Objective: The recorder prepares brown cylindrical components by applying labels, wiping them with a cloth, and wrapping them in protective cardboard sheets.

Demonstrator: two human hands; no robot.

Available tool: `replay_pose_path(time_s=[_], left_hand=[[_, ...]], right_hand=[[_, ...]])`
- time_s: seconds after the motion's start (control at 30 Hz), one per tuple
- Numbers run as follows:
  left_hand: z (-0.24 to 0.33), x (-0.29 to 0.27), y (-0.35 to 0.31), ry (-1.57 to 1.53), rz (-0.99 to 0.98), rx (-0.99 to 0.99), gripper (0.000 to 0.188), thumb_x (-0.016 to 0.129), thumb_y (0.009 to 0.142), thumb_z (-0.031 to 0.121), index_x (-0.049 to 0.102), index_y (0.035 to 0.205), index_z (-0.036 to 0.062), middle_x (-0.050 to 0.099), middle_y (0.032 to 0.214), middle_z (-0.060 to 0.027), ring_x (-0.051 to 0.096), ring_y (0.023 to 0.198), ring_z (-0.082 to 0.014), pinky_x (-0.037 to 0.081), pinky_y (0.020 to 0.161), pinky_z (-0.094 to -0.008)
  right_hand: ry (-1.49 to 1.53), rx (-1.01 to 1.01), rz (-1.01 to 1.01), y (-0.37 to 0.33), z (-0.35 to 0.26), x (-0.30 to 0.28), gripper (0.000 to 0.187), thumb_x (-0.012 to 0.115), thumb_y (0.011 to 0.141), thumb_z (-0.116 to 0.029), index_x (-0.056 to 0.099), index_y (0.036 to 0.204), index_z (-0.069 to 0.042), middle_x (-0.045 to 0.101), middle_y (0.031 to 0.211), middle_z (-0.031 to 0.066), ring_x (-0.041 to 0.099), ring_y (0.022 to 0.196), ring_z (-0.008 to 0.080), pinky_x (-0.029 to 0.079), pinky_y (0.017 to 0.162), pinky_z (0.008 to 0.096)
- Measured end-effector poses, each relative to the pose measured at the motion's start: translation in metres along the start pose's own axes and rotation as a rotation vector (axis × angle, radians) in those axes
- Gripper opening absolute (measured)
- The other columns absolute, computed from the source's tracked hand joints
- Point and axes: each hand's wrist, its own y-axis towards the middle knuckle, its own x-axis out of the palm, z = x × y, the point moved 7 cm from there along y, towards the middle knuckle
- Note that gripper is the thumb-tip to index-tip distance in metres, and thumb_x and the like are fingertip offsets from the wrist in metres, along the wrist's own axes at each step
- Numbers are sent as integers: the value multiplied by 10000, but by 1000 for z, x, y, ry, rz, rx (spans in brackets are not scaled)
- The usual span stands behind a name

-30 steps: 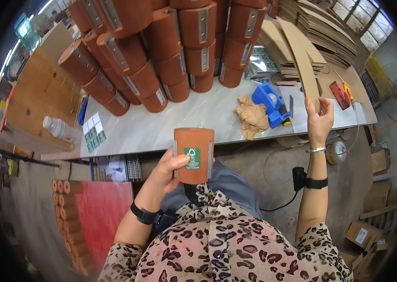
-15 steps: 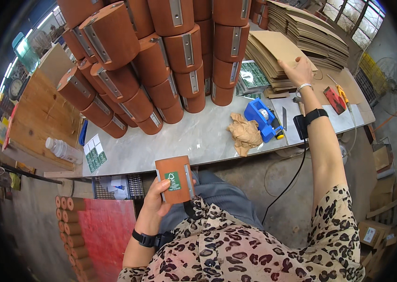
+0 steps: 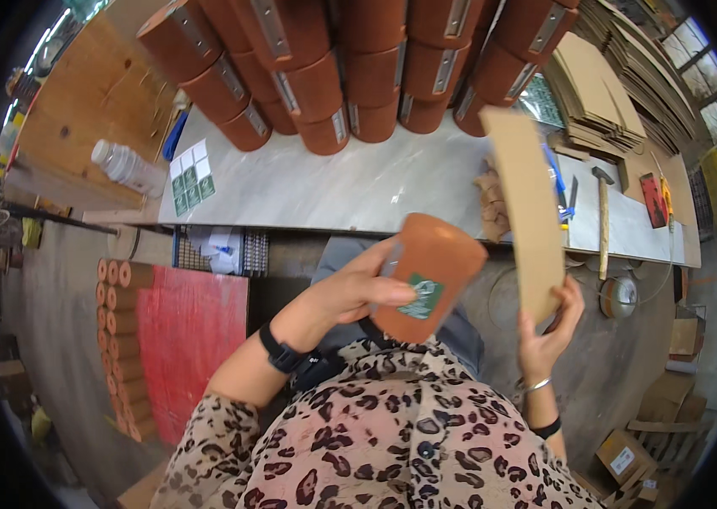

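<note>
In front of my body, my left hand point(image 3: 362, 287) grips a reddish-brown cylinder point(image 3: 447, 254) from its left side. The thumb lies on a green label point(image 3: 420, 297) stuck to the cylinder's side. The cylinder is tilted and a little blurred. To its right, my right hand point(image 3: 552, 327) pinches the lower end of a flat brown cardboard piece point(image 3: 521, 204), which stands nearly upright. The cardboard and the cylinder are apart. Part of a crumpled brown paper point(image 3: 491, 199) and a blue tape dispenser point(image 3: 556, 170) are hidden behind the cardboard.
Stacked reddish-brown cylinders point(image 3: 375, 68) with metal strips stand along the table point(image 3: 358, 187). Label sheets point(image 3: 193, 180) and a white bottle point(image 3: 125, 165) lie at left. At right are a hammer point(image 3: 603, 212) and a cardboard stack point(image 3: 587, 85). A red board point(image 3: 193, 339) is lower left.
My right hand has drawn back from the cardboard stack toward my body, bringing a cardboard piece. My left hand has moved right and up with the cylinder, tilting it. The view has shifted.
</note>
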Motion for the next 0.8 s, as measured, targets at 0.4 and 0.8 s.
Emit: replay_pose_path(time_s=[0.4, 0.8], left_hand=[[0, -49, -15, 104, 256, -23, 673, 666, 890, 314, 429, 1408, -44, 617, 1260, -167, 658, 1104, -265, 541, 954, -398], [71, -38, -19, 851, 488, 215, 815, 857, 721, 234, 471, 1385, -39, 633, 1237, -137, 638, 1093, -207, 504, 951, -332]], right_hand=[[22, -253, -597, -11, -63, 60, 892, 903, 554, -184, 546, 1363, -68, 462, 1433, 180, 473, 1163, 397, 406, 1007, 470], [76, -421, -634, -19, -64, 91, 518, 761, 712, -82, 679, 1224, -91, 569, 1364, 114, 545, 1002, 327, 481, 898, 416]])
